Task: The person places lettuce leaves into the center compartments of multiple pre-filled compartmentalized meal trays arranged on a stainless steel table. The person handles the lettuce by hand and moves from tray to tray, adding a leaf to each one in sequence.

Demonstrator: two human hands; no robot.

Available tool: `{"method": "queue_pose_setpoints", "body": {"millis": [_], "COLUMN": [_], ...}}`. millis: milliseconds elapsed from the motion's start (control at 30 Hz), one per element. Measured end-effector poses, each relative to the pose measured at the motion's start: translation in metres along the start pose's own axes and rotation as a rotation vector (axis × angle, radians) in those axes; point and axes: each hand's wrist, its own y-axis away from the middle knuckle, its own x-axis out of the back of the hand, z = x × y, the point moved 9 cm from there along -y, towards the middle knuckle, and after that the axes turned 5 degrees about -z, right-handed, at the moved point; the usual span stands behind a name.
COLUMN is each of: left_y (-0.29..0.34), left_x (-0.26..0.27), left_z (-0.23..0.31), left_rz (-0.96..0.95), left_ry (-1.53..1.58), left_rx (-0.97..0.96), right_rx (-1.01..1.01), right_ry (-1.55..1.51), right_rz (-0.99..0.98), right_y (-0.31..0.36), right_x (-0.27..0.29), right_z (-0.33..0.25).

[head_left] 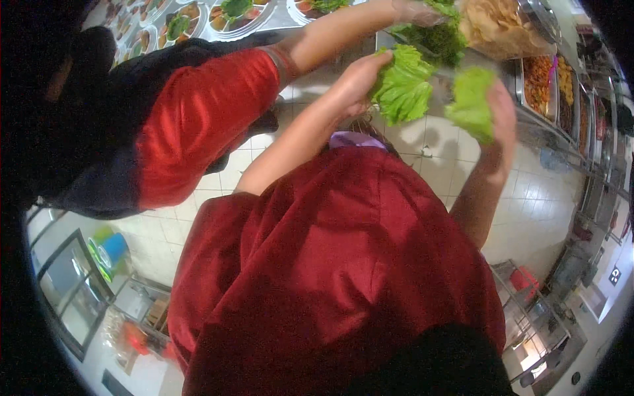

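Observation:
My left hand [358,83] is closed on a bright green lettuce leaf [404,87], which hangs down from the fingers with its frilly edge showing. Slightly blurred, my right hand [503,113] grips another piece of lettuce [473,100] a short way to the right. The two pieces are apart, held up in front of a counter's edge. Just beyond them lies a pile of darker leafy greens [436,41]. A co-worker's hand [422,13], seemingly in a clear glove, reaches over to these greens from the left.
The co-worker's red sleeve [211,125] is close on my left. White round trays of food [241,14] cover the far-left table. Flat tan crackers [505,30] are heaped at the far right, beside metal pans of orange-brown food [540,82]. Pale floor tiles [528,198] show below.

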Motion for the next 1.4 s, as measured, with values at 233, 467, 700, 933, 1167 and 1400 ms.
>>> {"method": "queue_pose_setpoints", "body": {"millis": [233, 467, 700, 933, 1167, 1400], "left_y": [0.018, 0.030, 0.053, 0.077, 0.110, 0.145], "left_x": [0.003, 0.029, 0.073, 0.135, 0.210, 0.275], "left_z": [0.008, 0.018, 0.023, 0.046, 0.082, 0.127], "left_rz": [-0.035, 0.095, 0.217, 0.402, 0.702, 1.063], "left_ry": [0.168, -0.231, -0.296, -0.078, 0.094, 0.266], "left_rx": [-0.106, -0.451, -0.451, -0.466, -0.509, -0.591], "right_rx": [0.369, 0.393, 0.211, 0.029, 0.170, 0.392], "right_ry": [0.913, 0.795, 0.559, 0.467, 0.640, 0.883], "right_rz": [0.079, -0.073, -0.399, -0.324, -0.478, -0.485], "right_y": [-0.043, -0.054, -0.072, -0.141, -0.264, -0.471], "right_x": [-0.057, -0.082, -0.115, -0.099, -0.186, -0.291], "right_z": [-0.003, 0.014, 0.058, 0.059, 0.067, 0.098]}}
